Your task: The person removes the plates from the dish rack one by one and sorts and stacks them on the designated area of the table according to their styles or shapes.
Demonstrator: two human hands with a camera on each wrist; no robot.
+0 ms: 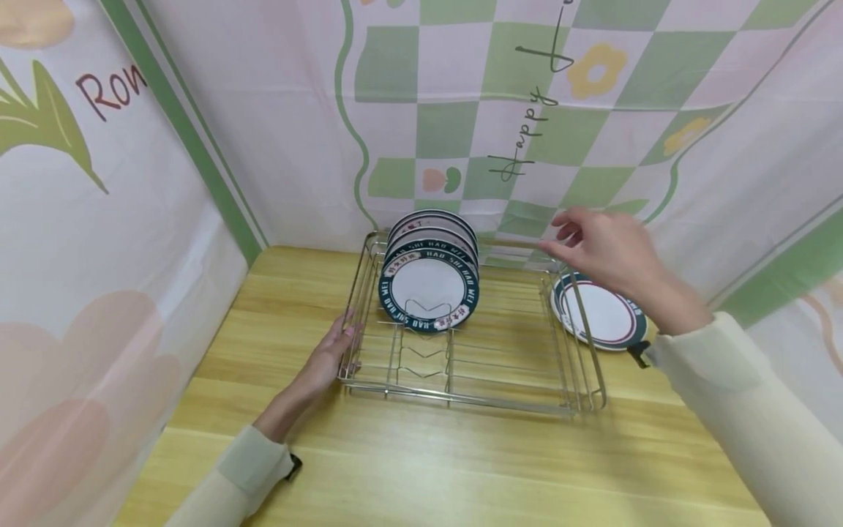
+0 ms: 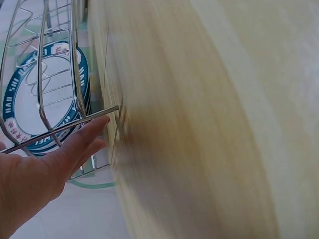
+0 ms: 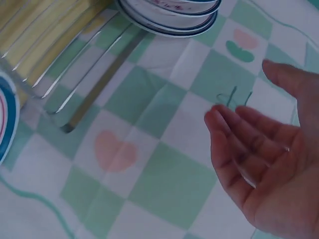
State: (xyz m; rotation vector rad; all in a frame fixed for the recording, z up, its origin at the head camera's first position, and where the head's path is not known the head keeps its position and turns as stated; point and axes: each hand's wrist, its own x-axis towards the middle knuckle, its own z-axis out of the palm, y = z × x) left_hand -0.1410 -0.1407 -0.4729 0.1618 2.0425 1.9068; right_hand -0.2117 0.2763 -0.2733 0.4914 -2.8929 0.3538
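Observation:
A silver wire dish rack [image 1: 507,402] stands on the wooden table. My left hand [image 1: 332,351] holds its left side; in the left wrist view the fingers [image 2: 87,137] extend under the rack's wire bar. Several plates [image 1: 428,289], white with dark green lettered rims, stand upright one behind another in the rack's left part. Another plate [image 1: 596,311] lies to the right of the rack, partly behind its wires. Over the rack's back right corner hovers my right hand [image 1: 609,245], its fingers loosely bent and holding nothing.
The wooden table [image 1: 395,468] spreads in front of the rack. Behind it hangs a green and white checked cloth [image 1: 448,132] with lettering, close to the rack's back. A patterned cloth [image 1: 132,241] also runs along the left side.

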